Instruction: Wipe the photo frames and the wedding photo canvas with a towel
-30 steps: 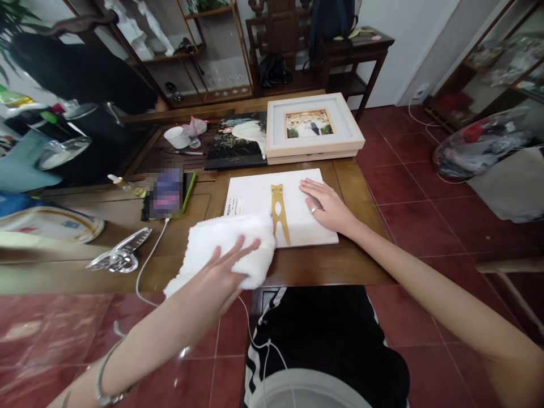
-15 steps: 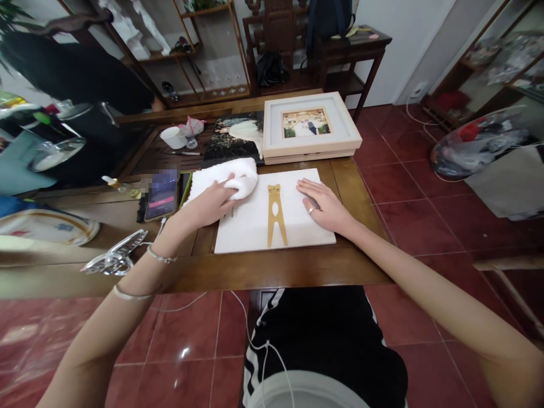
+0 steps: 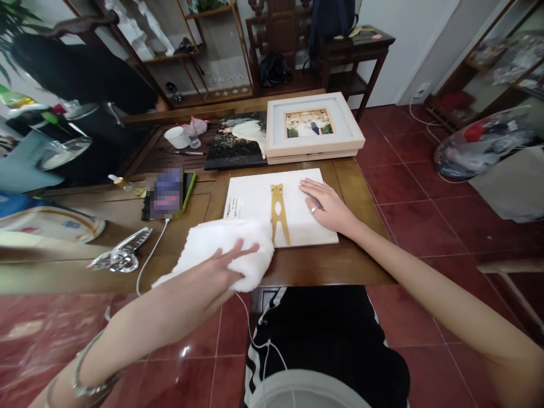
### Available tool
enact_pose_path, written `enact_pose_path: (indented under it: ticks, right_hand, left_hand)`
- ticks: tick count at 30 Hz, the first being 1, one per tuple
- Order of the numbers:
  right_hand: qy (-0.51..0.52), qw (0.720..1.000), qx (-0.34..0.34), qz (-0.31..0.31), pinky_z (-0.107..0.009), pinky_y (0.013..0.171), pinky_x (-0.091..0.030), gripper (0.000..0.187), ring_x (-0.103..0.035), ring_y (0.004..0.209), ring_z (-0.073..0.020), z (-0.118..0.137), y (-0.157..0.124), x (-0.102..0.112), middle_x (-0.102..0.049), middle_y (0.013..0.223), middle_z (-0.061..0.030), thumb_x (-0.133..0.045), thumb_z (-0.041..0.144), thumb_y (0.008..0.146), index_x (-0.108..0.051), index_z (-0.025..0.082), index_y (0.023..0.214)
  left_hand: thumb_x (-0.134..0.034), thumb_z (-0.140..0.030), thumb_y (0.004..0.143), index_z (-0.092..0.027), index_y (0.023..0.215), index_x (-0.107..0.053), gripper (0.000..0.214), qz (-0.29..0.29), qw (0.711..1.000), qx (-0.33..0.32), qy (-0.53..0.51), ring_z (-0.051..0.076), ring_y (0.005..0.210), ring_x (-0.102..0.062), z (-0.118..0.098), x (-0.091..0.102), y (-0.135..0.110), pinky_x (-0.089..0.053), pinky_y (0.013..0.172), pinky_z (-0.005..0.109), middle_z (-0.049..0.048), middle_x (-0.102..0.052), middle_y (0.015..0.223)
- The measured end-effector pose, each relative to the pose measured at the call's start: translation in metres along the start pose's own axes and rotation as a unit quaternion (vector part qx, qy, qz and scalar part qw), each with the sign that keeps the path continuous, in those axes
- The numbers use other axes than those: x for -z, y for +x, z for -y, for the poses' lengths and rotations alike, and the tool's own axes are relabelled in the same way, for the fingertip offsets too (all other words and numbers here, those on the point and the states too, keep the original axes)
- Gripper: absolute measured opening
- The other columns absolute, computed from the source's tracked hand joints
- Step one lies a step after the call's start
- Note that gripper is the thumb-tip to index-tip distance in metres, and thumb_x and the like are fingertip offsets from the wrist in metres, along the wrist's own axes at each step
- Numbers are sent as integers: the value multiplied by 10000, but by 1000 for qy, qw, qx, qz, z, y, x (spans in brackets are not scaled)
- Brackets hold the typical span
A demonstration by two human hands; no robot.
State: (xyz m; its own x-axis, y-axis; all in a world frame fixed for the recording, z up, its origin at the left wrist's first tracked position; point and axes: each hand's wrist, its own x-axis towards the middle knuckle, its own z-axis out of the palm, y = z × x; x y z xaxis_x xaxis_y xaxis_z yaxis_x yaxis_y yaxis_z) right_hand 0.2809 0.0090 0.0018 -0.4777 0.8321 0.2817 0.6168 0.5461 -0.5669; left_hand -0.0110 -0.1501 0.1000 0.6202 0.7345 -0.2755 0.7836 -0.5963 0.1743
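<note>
My left hand [image 3: 229, 263] is on a bunched white towel [image 3: 199, 243], fingers spread across its folds and gripping it. The towel covers the near left corner of a flat white board [image 3: 255, 198] and part of the wooden table's front edge. Palm down, my right hand [image 3: 325, 207] lies on the right side of the board with its fingers stretched out. A dark patch shows under its thumb; I cannot make out what it is. Between my hands, a flat gold cat-headed piece with two legs [image 3: 278, 212] rests on the board, its lower left leg close to the towel.
Behind the board are a pale framed picture [image 3: 314, 141] and a dark photo panel [image 3: 238, 156]. To the left lie a phone [image 3: 167, 195] with a white cable and a silver clamp-like object [image 3: 123, 255]. A white cup [image 3: 176, 137] stands farther back.
My left hand has drawn the towel from the board's far left towards me, onto its near left corner and the table edge. My right hand and the gold piece stay in place.
</note>
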Motion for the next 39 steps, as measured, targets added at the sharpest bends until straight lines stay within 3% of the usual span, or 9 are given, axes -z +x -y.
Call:
enact_pose_path:
  ticks: [2,6,11,16,23,30,35,39]
  right_hand:
    - [3,1000,1,-3,-529,1199,-270,443,-417,1420,-232,-1,0,0,-544,1454,-102,-416,219,926,-608,176,1323]
    - [6,1000,1,-3,-543,1195,-269,441,-412,1423,-233,-3,-1,-1,-539,1460,-85,-421,222,927,-607,206,1327]
    - [2,1000,1,-1,-531,1198,-272,446,-410,1424,-229,-2,-1,0,-538,1460,-92,-419,223,926,-602,191,1333]
    - [3,1000,3,0,-534,1195,-275,449,-405,1427,-232,-2,-1,0,-534,1464,-92,-424,219,923,-595,190,1337]
    - [-2,1000,4,1,-539,1190,-283,452,-412,1423,-245,-3,-1,0,-535,1462,-106,-422,223,921,-594,175,1336]
    - [-1,1000,3,5,-568,1185,-279,459,-420,1416,-273,-2,0,1,-531,1465,-111,-427,220,914,-599,188,1339]
    - [7,1000,10,8,-577,1185,-274,471,-415,1418,-276,-2,1,1,-524,1474,-100,-431,212,909,-591,203,1352]
    - [6,1000,-2,8,-572,1185,-269,468,-398,1431,-255,-1,0,1,-528,1471,-93,-422,211,913,-587,208,1352]
  left_hand:
    - [-352,-287,1003,-211,931,-671,335,17,998,37,-39,238,1095,-645,8,7,3,-529,868,346,80,-679,1176]
    - [-329,-314,1008,-186,997,-644,340,3,996,82,-45,213,905,-628,33,25,35,-483,838,336,77,-685,990]
    - [-376,-422,973,-186,712,-517,379,-32,996,74,-36,181,699,-549,72,48,90,-430,704,313,44,-602,741]
    - [-385,-523,944,-201,626,-421,454,-37,995,76,-45,153,586,-439,96,68,125,-344,593,308,22,-494,639]
    - [-368,-554,926,-192,703,-459,435,24,998,22,-54,159,626,-437,87,89,163,-320,601,292,30,-509,706]
    - [-370,-492,957,-175,732,-497,409,-12,997,-47,-54,158,648,-459,61,82,202,-328,608,282,40,-539,717]
    - [-346,-399,983,-173,748,-525,372,-50,997,-43,-37,159,679,-485,49,68,194,-363,658,284,52,-587,762]
    - [-361,-479,965,-187,711,-483,406,-38,999,-1,-35,165,680,-482,71,66,171,-364,653,287,48,-581,763]
